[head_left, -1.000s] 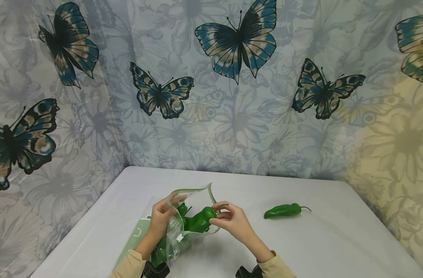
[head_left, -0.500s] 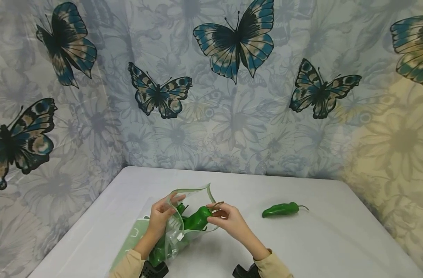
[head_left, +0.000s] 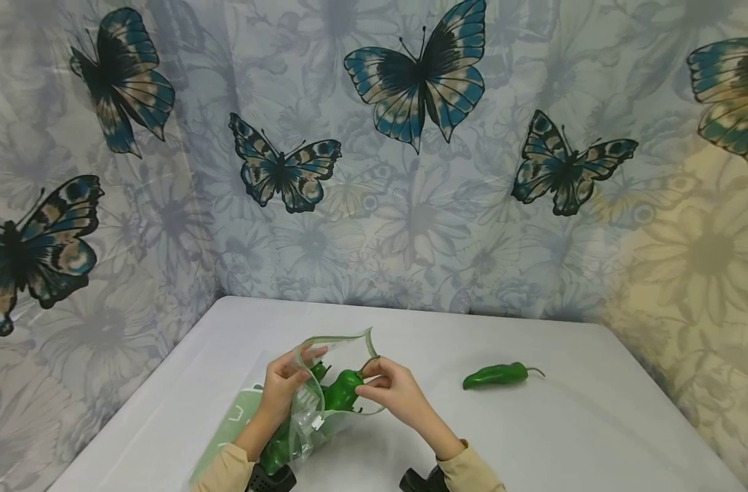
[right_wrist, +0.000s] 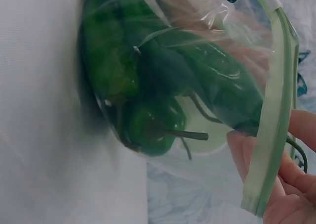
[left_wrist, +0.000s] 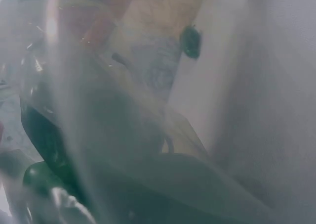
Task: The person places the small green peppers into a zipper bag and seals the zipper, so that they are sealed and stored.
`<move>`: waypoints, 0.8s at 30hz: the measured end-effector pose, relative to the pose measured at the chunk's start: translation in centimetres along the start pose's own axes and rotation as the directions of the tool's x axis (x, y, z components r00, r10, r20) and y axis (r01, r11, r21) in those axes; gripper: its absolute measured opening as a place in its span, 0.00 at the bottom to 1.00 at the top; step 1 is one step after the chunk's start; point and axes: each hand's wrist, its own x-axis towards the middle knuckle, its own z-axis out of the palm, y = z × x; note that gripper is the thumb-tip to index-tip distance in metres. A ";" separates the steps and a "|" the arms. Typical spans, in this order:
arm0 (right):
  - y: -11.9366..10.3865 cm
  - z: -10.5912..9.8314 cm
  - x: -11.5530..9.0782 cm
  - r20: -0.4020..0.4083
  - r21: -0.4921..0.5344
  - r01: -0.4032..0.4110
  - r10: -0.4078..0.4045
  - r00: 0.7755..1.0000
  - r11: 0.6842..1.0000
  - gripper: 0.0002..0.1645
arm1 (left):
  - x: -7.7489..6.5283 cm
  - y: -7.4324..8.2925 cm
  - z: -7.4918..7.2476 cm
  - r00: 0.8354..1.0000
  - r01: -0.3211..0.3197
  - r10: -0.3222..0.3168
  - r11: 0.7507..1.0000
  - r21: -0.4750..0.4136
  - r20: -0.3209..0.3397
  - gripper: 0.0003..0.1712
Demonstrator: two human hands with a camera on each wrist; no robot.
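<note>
My left hand (head_left: 281,389) grips the rim of a clear zip bag (head_left: 307,437) with a green seal strip, and the bag's mouth stands wide. Several green peppers sit inside, seen through the plastic in the right wrist view. With thumb and fingers, my right hand (head_left: 397,395) pinches one green pepper (head_left: 341,391) by its stem end. Most of that pepper lies within the bag's mouth, stem towards the right. In the right wrist view, the right fingertips show through the plastic, past the seal strip (right_wrist: 274,110). Hazy plastic and green shapes fill most of the left wrist view.
Another green pepper (head_left: 495,375) lies on the white table (head_left: 570,417) to the right, stem pointing right. A pale green printed panel (head_left: 232,424) lies beneath the left forearm. Behind the table hangs a butterfly-patterned cloth (head_left: 410,225).
My right hand has moved left, and the pepper it pinches has gone deeper into the bag. The left hand keeps its grip on the rim. The loose pepper has stayed on the table.
</note>
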 end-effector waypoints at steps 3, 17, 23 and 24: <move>0.4 0.3 0.3 0.008 -0.013 0.014 -0.014 1.000 1.000 0.11 | -0.1 0.0 0.1 1.000 -0.006 0.006 1.000 0.005 0.009 0.28; 2.1 1.5 1.5 -0.039 -0.196 0.068 -0.077 0.996 0.978 0.13 | 0.0 -0.1 -0.1 1.000 -0.009 0.009 1.000 0.007 0.005 0.27; 2.0 2.1 1.9 -0.066 -0.271 0.078 -0.099 0.993 0.959 0.08 | 0.0 -0.1 -0.2 1.000 0.003 -0.003 1.000 -0.008 0.004 0.31; 2.0 2.1 1.9 -0.065 -0.283 0.081 -0.103 0.993 0.956 0.07 | 0.1 -0.1 -0.1 1.000 0.002 -0.002 1.000 -0.009 0.005 0.30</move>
